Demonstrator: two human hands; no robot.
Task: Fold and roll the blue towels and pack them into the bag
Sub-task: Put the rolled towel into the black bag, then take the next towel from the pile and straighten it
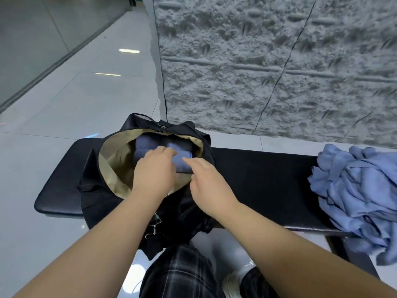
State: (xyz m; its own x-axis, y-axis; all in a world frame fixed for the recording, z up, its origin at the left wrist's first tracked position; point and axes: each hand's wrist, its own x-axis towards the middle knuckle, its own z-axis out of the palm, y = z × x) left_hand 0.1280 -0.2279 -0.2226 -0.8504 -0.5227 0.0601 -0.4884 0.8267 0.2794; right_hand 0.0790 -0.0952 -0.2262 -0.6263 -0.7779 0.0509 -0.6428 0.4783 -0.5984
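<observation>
Hands meet over a rolled blue towel point(181, 163) in the bag's mouth: left hand point(154, 171) curls fingers onto its top, right hand point(209, 181) pinches its near edge. Black fabric bag point(107, 203), tan-lined, sits at the padded black bench's point(268, 179) left end; crumpled soft blue towels point(356, 196) heap at its right end.

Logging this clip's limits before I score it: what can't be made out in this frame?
- Towel count in the bag: the left hand and right hand cover part of the rolls.
- Fingertip grip on the rolls: hidden from the head view.
- Number of towels in the pile: crumpled together, and cut off by the right edge.
- Bench legs: out of sight.
</observation>
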